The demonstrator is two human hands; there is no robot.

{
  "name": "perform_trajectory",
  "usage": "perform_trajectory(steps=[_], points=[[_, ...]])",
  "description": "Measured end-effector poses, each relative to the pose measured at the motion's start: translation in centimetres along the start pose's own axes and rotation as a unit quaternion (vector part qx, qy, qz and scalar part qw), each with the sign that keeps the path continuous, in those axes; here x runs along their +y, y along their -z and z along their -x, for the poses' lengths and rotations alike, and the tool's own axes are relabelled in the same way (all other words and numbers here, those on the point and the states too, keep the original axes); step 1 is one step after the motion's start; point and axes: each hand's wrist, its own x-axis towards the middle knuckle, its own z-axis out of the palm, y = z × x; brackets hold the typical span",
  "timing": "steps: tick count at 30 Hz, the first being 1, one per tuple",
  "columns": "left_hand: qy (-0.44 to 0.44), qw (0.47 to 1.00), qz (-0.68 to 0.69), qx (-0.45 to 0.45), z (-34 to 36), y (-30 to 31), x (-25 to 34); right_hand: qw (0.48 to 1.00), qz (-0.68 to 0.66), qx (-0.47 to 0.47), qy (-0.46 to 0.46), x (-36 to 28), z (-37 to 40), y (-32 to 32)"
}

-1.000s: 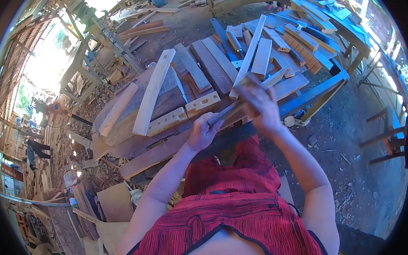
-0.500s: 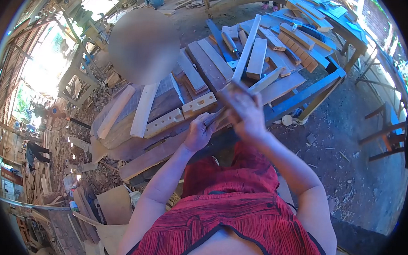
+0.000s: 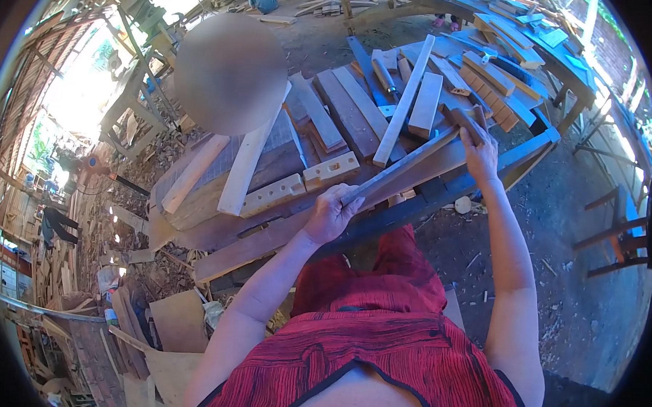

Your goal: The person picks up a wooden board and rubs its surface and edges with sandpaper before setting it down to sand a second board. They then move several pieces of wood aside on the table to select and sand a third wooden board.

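My left hand (image 3: 333, 212) grips the near end of a long, narrow wooden strip (image 3: 408, 165), thumb on top. The strip slants up to the right over the workbench. At its far end my right hand (image 3: 479, 153) is closed round a flat brown block (image 3: 473, 121), which seems to rest against the strip; the exact contact is hidden. Just beyond my left hand lie two short pale wood pieces with holes, one (image 3: 331, 170) close to it and another (image 3: 274, 195) further left.
Planks and sticks crowd the workbench (image 3: 225, 254), among them a pale batten (image 3: 405, 101), a chisel (image 3: 384, 76) and a handsaw (image 3: 368, 68). Someone with a blurred head (image 3: 231, 74) is across the bench. A wooden chair (image 3: 616, 234) stands right; scrap boards (image 3: 179, 321) lie lower left.
My right hand, with the brown block, has slid away from beside my left hand to the strip's far end, up and right. My left hand keeps its hold, shifted slightly right.
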Motion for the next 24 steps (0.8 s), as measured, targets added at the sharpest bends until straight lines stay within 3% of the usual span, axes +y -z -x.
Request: perform_trajectory(steps=[3, 5, 9, 13, 17, 18, 20, 21, 23, 24], points=[[-0.017, 1.0, -0.019, 0.002, -0.1, 0.1, 0.3, 0.999, 0.036, 0.015, 0.013, -2.0, 1.0, 0.3], [-0.023, 0.999, -0.026, 0.003, -0.2, 0.1, 0.5, 0.998, 0.021, -0.022, 0.051, -5.3, 2.8, 0.5], [-0.027, 0.999, -0.031, 0.008, 0.2, -0.2, -0.1, 0.972, -0.086, -0.093, 0.2, -15.0, 7.4, 3.0], [-0.042, 0.998, -0.047, 0.014, 0.2, -0.1, 0.0, 0.961, -0.105, -0.11, 0.23, -15.6, 7.2, 3.8], [-0.083, 0.994, -0.064, 0.037, 0.2, -0.2, -0.2, 0.99, -0.001, -0.131, 0.059, -7.2, 2.7, 3.1], [-0.07, 0.994, -0.066, 0.046, 0.2, -0.1, 0.4, 0.99, 0.002, -0.129, 0.06, -4.7, 2.0, 3.0], [-0.06, 0.994, -0.066, 0.055, 0.3, -0.3, 0.9, 0.962, -0.02, -0.236, -0.135, -1.0, 1.3, 2.5], [-0.075, 0.993, -0.059, 0.075, 0.2, -0.4, 0.9, 0.963, -0.02, -0.232, -0.134, -0.9, 2.0, 2.0], [-0.088, 0.99, -0.054, 0.098, 0.0, -0.7, 0.6, 0.987, 0.007, -0.13, -0.09, -1.3, 4.4, 1.3], [-0.022, 0.995, 0.001, 0.098, 0.1, -0.8, 0.3, 0.985, -0.001, -0.135, -0.104, -1.8, 4.9, 1.1]])
